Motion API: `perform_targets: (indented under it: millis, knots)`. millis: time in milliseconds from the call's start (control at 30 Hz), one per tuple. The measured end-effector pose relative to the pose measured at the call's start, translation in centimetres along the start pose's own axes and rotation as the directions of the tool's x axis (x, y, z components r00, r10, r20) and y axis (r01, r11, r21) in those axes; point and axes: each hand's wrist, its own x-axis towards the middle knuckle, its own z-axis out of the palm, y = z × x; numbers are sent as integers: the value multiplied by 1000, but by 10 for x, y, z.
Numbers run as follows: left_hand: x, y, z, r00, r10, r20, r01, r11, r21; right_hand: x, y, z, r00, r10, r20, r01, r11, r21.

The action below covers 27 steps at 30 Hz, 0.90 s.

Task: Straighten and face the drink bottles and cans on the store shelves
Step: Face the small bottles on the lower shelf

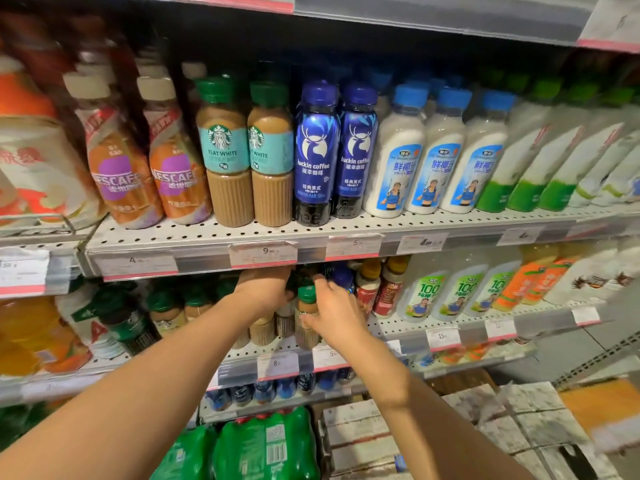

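Both hands reach into the second shelf (pixel 346 348) from the top, under the upper shelf (pixel 207 237) with its price tags. The right hand (pixel 337 313) holds a green-capped coffee bottle (pixel 306 306) that stands at the front edge of this lower shelf: the fingers curl around its neck and shoulder, and the thumb lies lower on its body. The bottle stands about upright. The left hand (pixel 268 287) is pushed deeper, just to the left of this bottle, among other brown coffee bottles (pixel 263 329); its fingers bend into the dark space under the upper shelf and it is not possible to tell what they hold, if anything. On the upper shelf the drinks stand in neat rows with labels to the front: two Nescafe bottles (pixel 145 168), two Starbucks Flat White bottles (pixel 246 154), two blue Luckin Coffee bottles (pixel 332 154) and three white coconut drink bottles (pixel 436 157). To the right of the hands, on the lower shelf, stand red-labelled bottles (pixel 379 289) and coconut water bottles (pixel 446 292).
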Motion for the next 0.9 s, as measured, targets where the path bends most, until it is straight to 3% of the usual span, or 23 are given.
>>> perform_targets:
  millis: [100, 233, 467, 900]
  knots:
    - [2, -3, -5, 1000, 23, 16, -23, 1000, -8, 5, 0, -6, 997, -78, 23, 80, 992, -96]
    - [-2, -2, -11, 995, 89, 46, -87, 996, -25, 15, 2, -19, 997, -75, 35, 81, 975, -208]
    - [-18, -2, -8, 995, 103, -19, -103, 994, -37, 27, -1, -20, 998, 21, 67, -18, 999, -44]
    - [-29, 10, -13, 998, 61, -12, -61, 998, -4, 23, -2, -6, 1000, 10, 19, -8, 990, -141]
